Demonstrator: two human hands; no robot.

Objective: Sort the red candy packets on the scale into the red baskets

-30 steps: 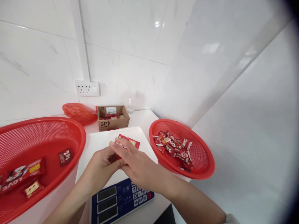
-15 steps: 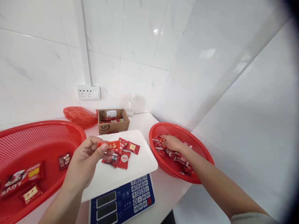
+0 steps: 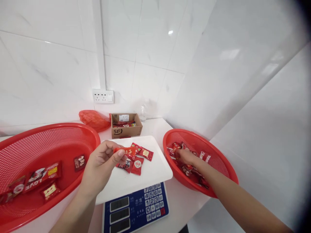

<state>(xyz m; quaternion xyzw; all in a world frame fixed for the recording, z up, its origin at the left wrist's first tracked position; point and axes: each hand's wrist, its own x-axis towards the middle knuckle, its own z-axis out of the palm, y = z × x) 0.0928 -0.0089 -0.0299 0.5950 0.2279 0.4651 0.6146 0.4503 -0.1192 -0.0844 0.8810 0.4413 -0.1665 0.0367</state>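
Note:
My left hand (image 3: 107, 163) pinches a red packet with gold lettering (image 3: 129, 151) between thumb and fingers, above the white scale pan (image 3: 121, 186). Several small red candy packets (image 3: 137, 166) lie on the pan just beyond the fingers. My right hand (image 3: 186, 156) reaches down into the right red basket (image 3: 220, 163), its fingers curled among small red packets (image 3: 187, 170). The fingertips are partly hidden, so what they grip cannot be made out. Below the pan shows the scale's blue panel (image 3: 138, 205) with keys and three dark displays.
At the left stands a larger red basket (image 3: 80, 131) holding several red packets, one marked LOVE (image 3: 41, 176). Behind the scale sit a cardboard box (image 3: 130, 131) of packets and a red plastic bag (image 3: 93, 120). White tiled walls with a socket (image 3: 103, 96) close off the back.
The view has shifted, so everything sits further right. My right hand has moved within its basket, its fingers now curled lower into the packets. My left hand still holds the red packet over the pan.

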